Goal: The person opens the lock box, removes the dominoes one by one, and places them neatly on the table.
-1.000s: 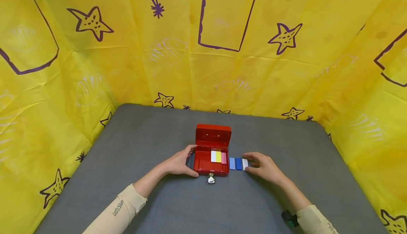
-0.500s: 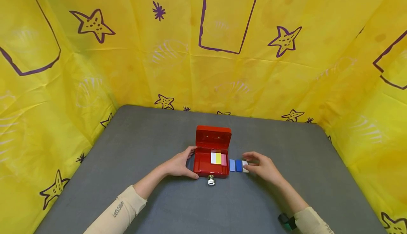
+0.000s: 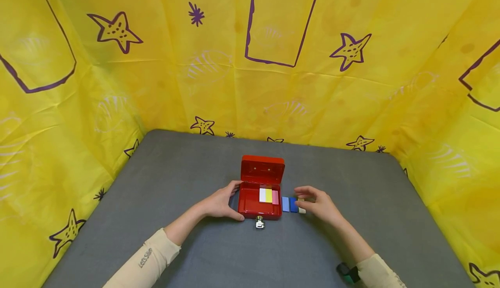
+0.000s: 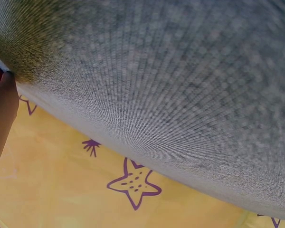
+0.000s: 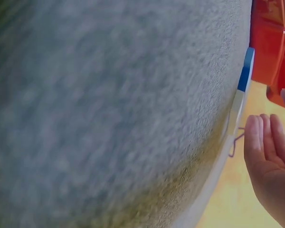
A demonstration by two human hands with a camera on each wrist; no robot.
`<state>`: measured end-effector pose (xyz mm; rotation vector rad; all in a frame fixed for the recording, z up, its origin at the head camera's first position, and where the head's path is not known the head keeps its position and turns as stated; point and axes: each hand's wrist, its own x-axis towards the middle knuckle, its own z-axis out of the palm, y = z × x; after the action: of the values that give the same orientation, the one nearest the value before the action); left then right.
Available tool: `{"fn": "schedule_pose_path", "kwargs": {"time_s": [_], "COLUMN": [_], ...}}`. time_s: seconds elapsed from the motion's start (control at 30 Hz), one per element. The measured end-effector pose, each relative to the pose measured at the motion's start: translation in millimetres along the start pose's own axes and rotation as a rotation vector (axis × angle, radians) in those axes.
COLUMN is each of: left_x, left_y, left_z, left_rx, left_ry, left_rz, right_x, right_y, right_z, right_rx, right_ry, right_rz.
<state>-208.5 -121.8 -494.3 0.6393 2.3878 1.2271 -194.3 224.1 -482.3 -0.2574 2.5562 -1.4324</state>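
A red metal cash box (image 3: 250,214) stands with its lid (image 3: 262,169) raised. My left hand (image 3: 219,201) holds the box's left side, thumb at the front corner and fingers toward the back. Inside, at the right, lie a white block (image 3: 262,195), a yellow block (image 3: 268,195) and a pink block (image 3: 275,197). To the right of the box, a light blue block (image 3: 285,204), a darker blue block (image 3: 293,205) and a whitish block (image 3: 302,210) lie in a row. My right hand (image 3: 321,204) hovers over the whitish one, fingers extended and thumb apart, holding nothing.
A silver latch or lock (image 3: 259,223) hangs at the box's front. The grey table (image 3: 187,162) is bordered by a yellow curtain (image 3: 218,92) with purple drawings. A dark device (image 3: 347,273) is worn near the right sleeve (image 3: 378,271).
My right hand has shifted slightly left, its thumb moving from the whitish block's right side to above it and toward the darker blue block. The left hand keeps its place on the box.
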Motion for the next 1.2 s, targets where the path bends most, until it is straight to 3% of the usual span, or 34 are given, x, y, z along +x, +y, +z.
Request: {"fn": "schedule_pose_path", "kwargs": {"time_s": [0.7, 1.03, 1.2], "left_x": [0.5, 1.2, 1.1], "left_y": [-1.0, -1.0, -0.4], "left_z": [-0.1, -0.1, 0.2], "left_rx": [0.003, 0.009, 0.013], "left_ry": [0.001, 0.0, 0.005], "left_rz": [0.006, 0.023, 0.01], "right_x": [10, 0, 3], "right_y": [-27, -77, -78], "right_z": [20, 25, 29], "right_rx": [0.062, 0.068, 0.105], "right_ry": [-0.018, -0.084, -0.108], "right_rz": [-0.086, -0.097, -0.098]}}
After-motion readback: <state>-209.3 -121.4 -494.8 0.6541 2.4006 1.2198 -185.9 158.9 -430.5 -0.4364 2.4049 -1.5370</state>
